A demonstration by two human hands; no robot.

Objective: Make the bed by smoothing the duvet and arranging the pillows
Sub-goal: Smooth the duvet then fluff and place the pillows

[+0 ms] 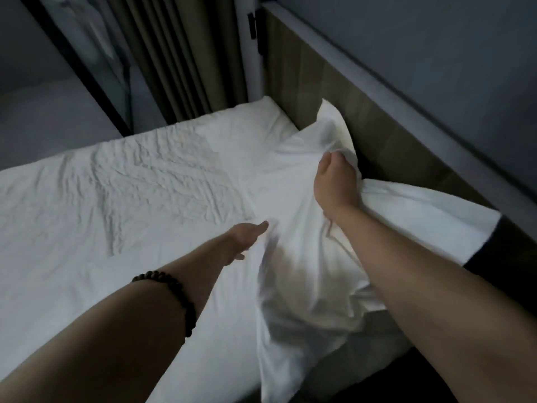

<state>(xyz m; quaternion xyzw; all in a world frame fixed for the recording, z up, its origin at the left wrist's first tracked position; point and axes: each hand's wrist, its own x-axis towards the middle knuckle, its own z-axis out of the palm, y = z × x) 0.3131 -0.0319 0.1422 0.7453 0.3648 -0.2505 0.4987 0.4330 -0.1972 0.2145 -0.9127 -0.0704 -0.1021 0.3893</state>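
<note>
A white pillow [293, 181] lies at the head of the bed, its far corner raised against the headboard. My right hand [337, 181] grips the pillow's upper edge, fabric bunched in the fingers. My left hand [247, 235] reaches out with straight fingers and touches the pillow's near left side. A beaded bracelet circles the left forearm. The wrinkled white sheet [116, 193] covers the mattress to the left. A second white piece of bedding [430, 219] lies behind my right wrist along the headboard.
A wooden headboard [334, 82] with a grey ledge runs diagonally on the right. Dark curtains [180, 53] hang beyond the bed's far end. A black-framed glass panel [96, 65] stands at the left. The bed's near edge drops into darkness at bottom right.
</note>
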